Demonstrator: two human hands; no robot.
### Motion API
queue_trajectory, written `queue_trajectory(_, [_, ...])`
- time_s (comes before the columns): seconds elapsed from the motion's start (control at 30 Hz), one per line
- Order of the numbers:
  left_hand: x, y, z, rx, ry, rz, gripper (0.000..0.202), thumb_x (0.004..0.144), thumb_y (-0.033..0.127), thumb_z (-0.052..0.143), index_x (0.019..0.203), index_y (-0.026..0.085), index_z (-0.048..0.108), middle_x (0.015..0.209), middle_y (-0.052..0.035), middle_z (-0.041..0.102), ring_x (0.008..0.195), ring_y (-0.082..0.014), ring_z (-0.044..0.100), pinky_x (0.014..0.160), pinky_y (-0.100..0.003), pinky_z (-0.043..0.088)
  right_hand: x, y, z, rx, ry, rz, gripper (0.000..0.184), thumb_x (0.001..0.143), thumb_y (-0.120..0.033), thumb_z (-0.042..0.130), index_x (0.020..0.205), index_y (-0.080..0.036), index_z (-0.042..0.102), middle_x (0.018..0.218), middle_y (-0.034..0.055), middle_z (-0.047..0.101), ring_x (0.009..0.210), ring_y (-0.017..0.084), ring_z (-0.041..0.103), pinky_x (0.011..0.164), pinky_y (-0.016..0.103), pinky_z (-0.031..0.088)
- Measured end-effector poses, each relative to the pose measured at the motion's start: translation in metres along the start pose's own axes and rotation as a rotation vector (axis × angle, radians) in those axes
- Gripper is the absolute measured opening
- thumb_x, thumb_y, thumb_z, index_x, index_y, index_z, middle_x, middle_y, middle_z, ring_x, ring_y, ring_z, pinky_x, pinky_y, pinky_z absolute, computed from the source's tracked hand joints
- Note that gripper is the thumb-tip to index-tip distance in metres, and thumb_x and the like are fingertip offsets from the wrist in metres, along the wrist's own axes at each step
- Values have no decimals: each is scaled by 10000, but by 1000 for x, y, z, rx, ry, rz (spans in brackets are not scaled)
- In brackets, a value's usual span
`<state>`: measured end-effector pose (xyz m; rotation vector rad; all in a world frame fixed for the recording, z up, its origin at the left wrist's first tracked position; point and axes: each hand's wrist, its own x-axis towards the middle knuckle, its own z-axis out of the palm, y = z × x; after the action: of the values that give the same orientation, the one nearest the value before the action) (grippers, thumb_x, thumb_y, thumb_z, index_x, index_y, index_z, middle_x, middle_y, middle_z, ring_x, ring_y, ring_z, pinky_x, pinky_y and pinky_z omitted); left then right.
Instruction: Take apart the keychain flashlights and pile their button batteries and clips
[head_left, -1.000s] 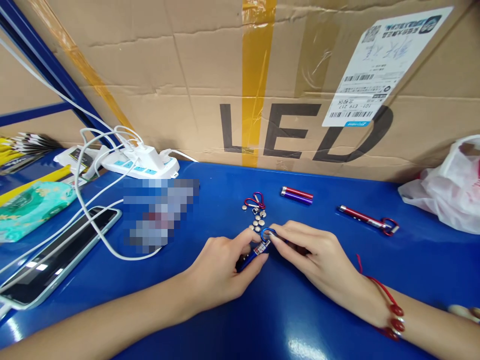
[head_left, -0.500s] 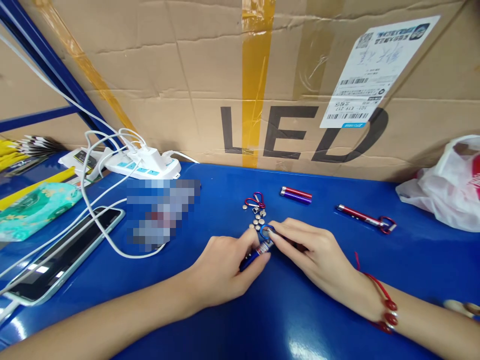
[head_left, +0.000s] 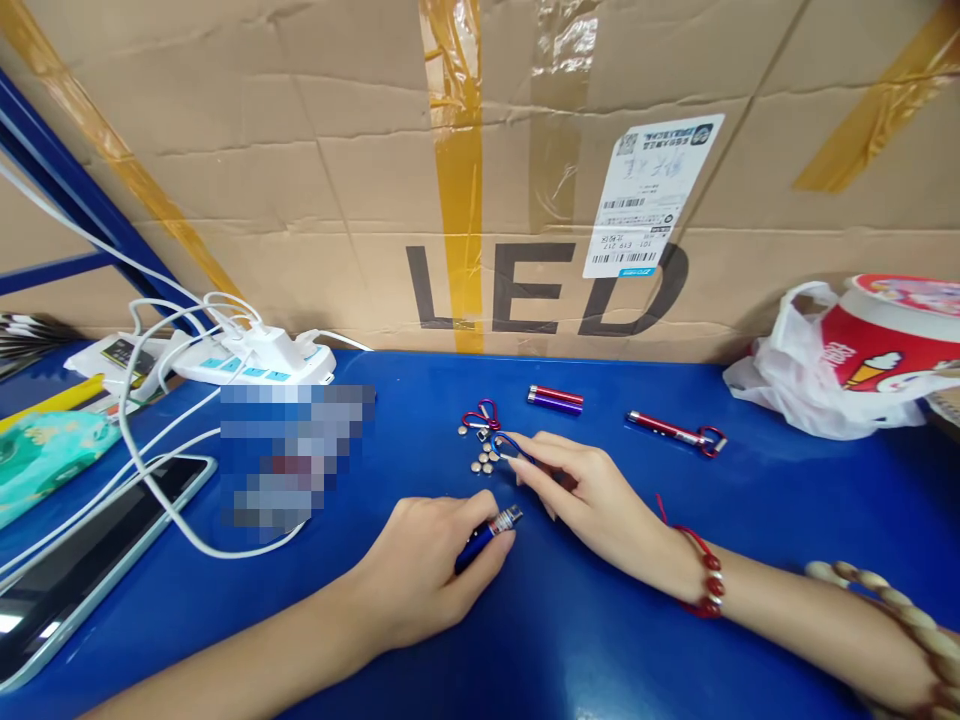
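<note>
My left hand [head_left: 431,570] is closed round a small blue pen light [head_left: 486,535], whose silver open end points up and right. My right hand [head_left: 581,490] pinches the blue end cap with its carabiner clip [head_left: 508,447], held apart from the light and just right of several small button cells [head_left: 486,459] lying on the blue table [head_left: 525,640]. A red and a purple carabiner [head_left: 480,416] lie beyond the cells.
A red and a purple tube [head_left: 555,399] and a whole red pen light [head_left: 675,432] lie further back. A power strip [head_left: 255,362], white cables and a phone [head_left: 82,560] sit left. A bagged red tub [head_left: 877,350] stands right. A cardboard box [head_left: 480,170] walls the back.
My right hand has pulled the blue cap with its clip off the pen light and moved it up toward the button cells. The view has shifted up and to the right.
</note>
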<state>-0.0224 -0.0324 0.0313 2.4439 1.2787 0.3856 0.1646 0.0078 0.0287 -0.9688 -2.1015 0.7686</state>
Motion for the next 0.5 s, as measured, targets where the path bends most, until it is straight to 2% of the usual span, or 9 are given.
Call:
queue_trajectory(0.17, [0, 1, -2, -6, -29, -21, 244, 929, 350, 324, 766, 197, 422, 615, 33, 524, 539, -118, 489, 541, -224, 289, 0, 7, 2, 146, 24, 153, 393, 942, -335, 427, 1296, -182, 505, 835, 27, 578, 504, 68, 477, 518, 213, 440])
queue_trajectory(0.23, [0, 1, -2, -8, -33, -26, 245, 928, 354, 326, 767, 197, 424, 618, 32, 527, 539, -119, 488, 538, -226, 285, 1, 9, 1, 186, 32, 227, 432, 928, -354, 448, 1323, -182, 481, 741, 16, 586, 498, 77, 474, 498, 208, 431])
queue_trajectory(0.33, [1, 1, -1, -13, -28, -27, 239, 929, 348, 330, 771, 198, 429, 619, 32, 527, 541, -119, 487, 540, -226, 283, 4, 9, -1, 255, 25, 318, 458, 910, -393, 468, 1300, -154, 489, 561, -23, 530, 428, 74, 416, 401, 176, 357])
queue_trajectory(0.4, [1, 0, 0, -20, -16, -20, 234, 929, 346, 335, 778, 198, 435, 614, 33, 525, 539, -117, 487, 541, -225, 282, 6, 9, -3, 336, 51, 352, 444, 889, -419, 491, 1235, -141, 497, 601, -18, 553, 392, 58, 388, 350, 161, 314])
queue_trajectory(0.5, [0, -1, 1, -32, 7, -1, 233, 927, 348, 340, 775, 196, 430, 602, 34, 518, 522, -113, 475, 534, -223, 277, 10, 12, -6, 445, 99, 386, 370, 850, -447, 532, 1044, -134, 502, 673, -2, 580, 393, 47, 409, 341, 153, 326])
